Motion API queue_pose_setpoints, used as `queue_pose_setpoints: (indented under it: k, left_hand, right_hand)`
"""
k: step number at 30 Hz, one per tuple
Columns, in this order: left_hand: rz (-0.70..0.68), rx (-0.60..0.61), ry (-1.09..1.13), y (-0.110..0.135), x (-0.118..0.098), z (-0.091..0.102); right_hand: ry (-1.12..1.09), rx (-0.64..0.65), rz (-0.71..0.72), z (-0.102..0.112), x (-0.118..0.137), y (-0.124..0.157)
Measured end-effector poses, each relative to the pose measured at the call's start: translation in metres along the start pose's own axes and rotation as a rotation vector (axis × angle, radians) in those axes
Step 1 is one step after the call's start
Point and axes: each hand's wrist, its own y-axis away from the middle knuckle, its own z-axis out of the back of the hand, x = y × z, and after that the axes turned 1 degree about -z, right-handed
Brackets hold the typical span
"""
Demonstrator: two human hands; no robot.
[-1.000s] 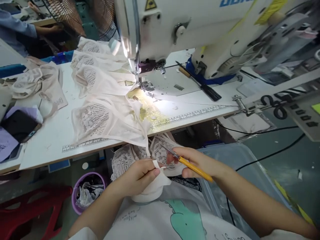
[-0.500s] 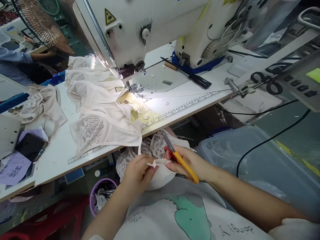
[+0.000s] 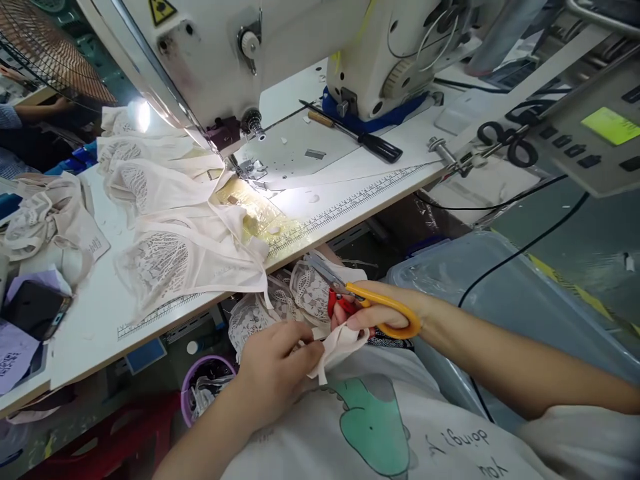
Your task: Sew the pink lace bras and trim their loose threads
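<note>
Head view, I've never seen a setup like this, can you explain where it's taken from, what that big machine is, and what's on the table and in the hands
There's no robot here. A camera worn on a person's head looks forward and down at that person's own two bare hands. The big machine is a large white sewing machine, standing on a flat white tabletop. On the tabletop are cream lace-trimmed garments and a long black-handled tool; at the far left lies a black rectangular phone. In front of the tabletop, the right hand holds steel-bladed scissors with yellow and red handles. The right hand and the left hand also both grip a small off-white strip of cloth.
</note>
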Motion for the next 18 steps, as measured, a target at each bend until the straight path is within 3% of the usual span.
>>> queue_pose_setpoints:
  k: [5, 11, 15, 18]
  left_hand:
    - [0.073, 0.010, 0.172, 0.002, 0.002, 0.003]
    - [0.068, 0.004, 0.068, -0.003, -0.004, 0.007]
    - [0.011, -0.020, 0.014, -0.014, -0.008, 0.010]
    - [-0.016, -0.037, 0.029, -0.018, -0.009, 0.006]
  right_hand:
    - [-0.011, 0.063, 0.005, 0.008, -0.003, 0.002]
    - [0.182, -0.026, 0.014, 0.007, -0.004, -0.005]
    - [0.608, -0.023, -0.074, 0.003, 0.004, -0.012]
    - [0.940, -0.177, -0.137, -0.003, 0.011, -0.018]
